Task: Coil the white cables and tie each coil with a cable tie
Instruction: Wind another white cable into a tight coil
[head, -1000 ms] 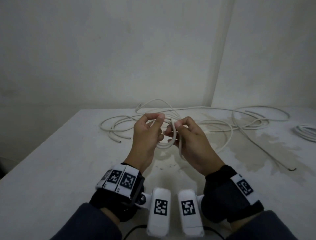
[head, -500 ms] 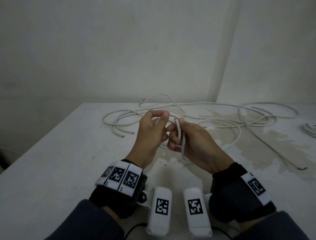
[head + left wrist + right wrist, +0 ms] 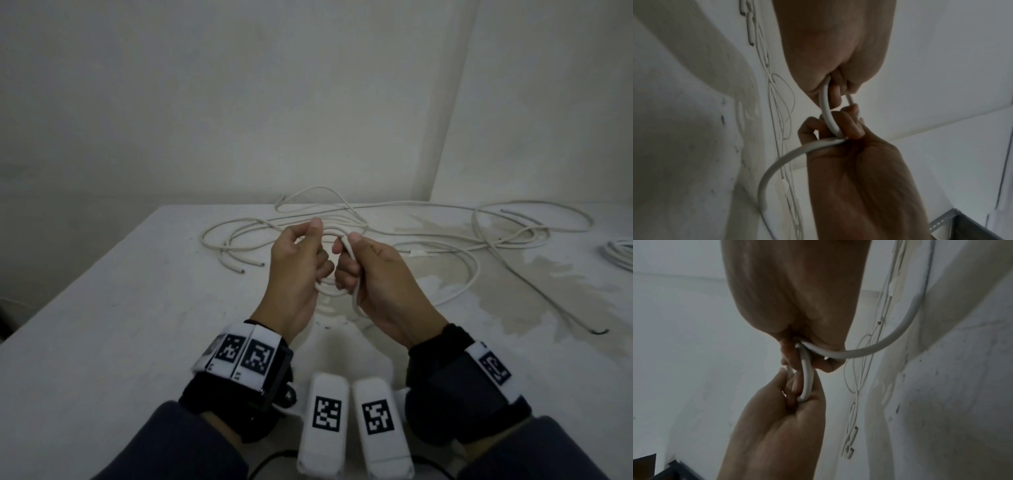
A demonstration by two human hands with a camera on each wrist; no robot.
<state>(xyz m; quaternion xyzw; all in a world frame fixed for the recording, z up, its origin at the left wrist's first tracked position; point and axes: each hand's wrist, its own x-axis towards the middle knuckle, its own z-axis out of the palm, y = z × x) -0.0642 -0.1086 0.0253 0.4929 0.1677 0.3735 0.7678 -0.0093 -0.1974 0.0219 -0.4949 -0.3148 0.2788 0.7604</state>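
A small coil of white cable (image 3: 328, 290) hangs in the air between my two hands, above the near middle of the white table (image 3: 102, 325). My left hand (image 3: 310, 246) grips the coil's left side, fingers curled round it and thumb up. My right hand (image 3: 346, 260) grips the right side, and a strand runs down past its palm. In the left wrist view the cable loop (image 3: 827, 116) passes from my left hand (image 3: 835, 91) into the right hand's fingers (image 3: 851, 126). The right wrist view shows the same loop (image 3: 807, 374) and the cable tail (image 3: 890, 344) curving off to the table.
Long loose white cable (image 3: 462, 260) sprawls across the back of the table, with cut ends at the left (image 3: 239, 267). Another white coil (image 3: 620, 253) lies at the far right edge. Walls stand right behind the table. A stained patch (image 3: 534, 287) marks the right side.
My hands have drawn closer together. The right hand has gone from pinching the strand at the top to gripping the coil, with the strand now trailing down past its palm.
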